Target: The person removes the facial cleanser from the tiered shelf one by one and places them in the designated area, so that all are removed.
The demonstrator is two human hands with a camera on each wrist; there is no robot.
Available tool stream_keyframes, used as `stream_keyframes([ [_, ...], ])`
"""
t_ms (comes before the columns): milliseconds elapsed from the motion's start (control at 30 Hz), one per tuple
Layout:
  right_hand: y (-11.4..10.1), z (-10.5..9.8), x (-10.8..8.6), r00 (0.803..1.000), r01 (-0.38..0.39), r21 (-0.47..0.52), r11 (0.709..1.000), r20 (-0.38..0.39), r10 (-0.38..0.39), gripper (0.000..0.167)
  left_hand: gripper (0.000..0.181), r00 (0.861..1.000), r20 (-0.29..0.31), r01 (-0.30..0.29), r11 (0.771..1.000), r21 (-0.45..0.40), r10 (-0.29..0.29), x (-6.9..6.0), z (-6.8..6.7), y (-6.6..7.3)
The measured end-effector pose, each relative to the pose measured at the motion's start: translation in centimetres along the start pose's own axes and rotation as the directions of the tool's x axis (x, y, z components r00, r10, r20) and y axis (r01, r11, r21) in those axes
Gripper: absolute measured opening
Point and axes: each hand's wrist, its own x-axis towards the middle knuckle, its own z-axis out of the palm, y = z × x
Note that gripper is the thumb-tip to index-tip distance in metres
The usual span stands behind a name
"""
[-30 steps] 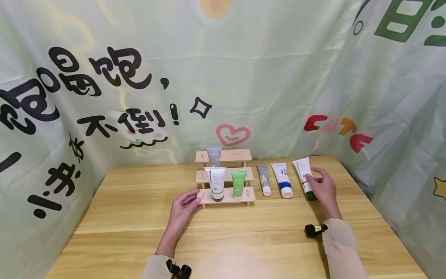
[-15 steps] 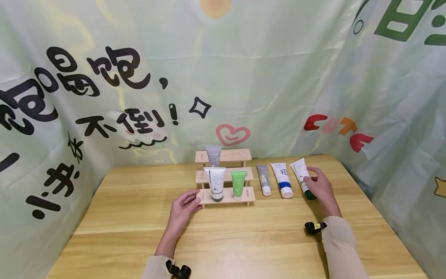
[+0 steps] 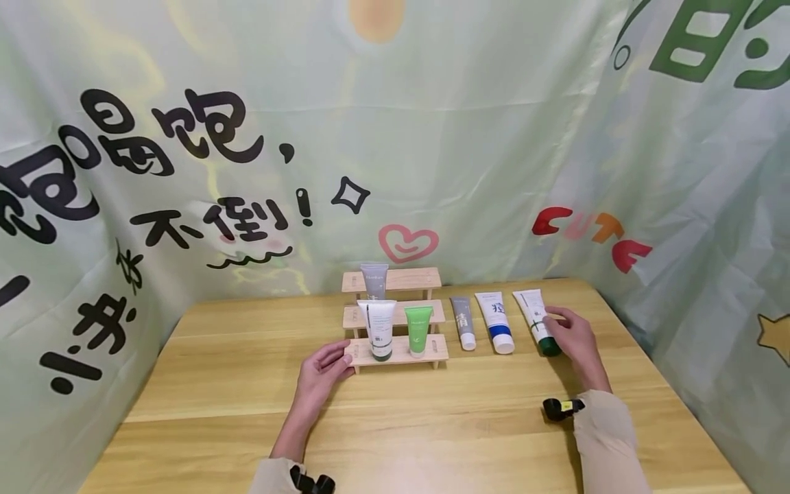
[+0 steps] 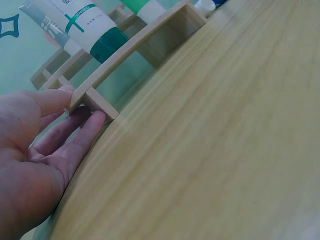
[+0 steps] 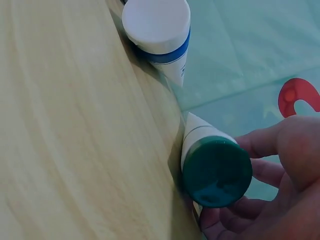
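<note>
Two things — a grey tube (image 3: 463, 322) and a blue-banded tube (image 3: 494, 319) — lie between the stand (image 3: 412, 278) the left hand (image 3: 321, 374) pinches and the green-capped tube (image 3: 531, 310) the right hand (image 3: 575, 339) pinches, near the far right corner of the surface (image 3: 432, 425).

White green-capped tube (image 3: 533, 315) on its side, right of the three-tier wooden stand (image 3: 400, 347)

A white tube (image 3: 529, 310) has a green cap (image 3: 549, 347).

Wood-grain table (image 3: 457, 432). Pale green curtain (image 3: 481, 158) behind, both sides; prints: black characters (image 3: 243, 219), pink heart (image 3: 409, 247), "CUTE" (image 3: 607, 228), star (image 3: 779, 336).
</note>
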Motion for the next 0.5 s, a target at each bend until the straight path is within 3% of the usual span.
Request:
stream_keyframes([
  [233,-0.6,-0.3,-0.2,0.998,-0.004,-0.012,1.0,-0.067,0.003,0.049,0.037,1.0,-0.001,-0.005,1.0,-0.012,0.005,0.0,0.1,0.0],
  [400,-1.7,-0.5,-0.8,0.987,0.099,-0.008,0.995,-0.127,-0.099,0.045,0.036,1.0,0.006,-0.017,1.0,-0.013,0.017,-0.1,0.1,0.1],
  [500,-2.8,-0.3,-1.4,0.977,0.175,0.0,0.985,-0.12,-0.173,0.044,0.036,1.0,0.008,-0.015,1.0,-0.019,0.015,-0.1,0.0,0.2],
])
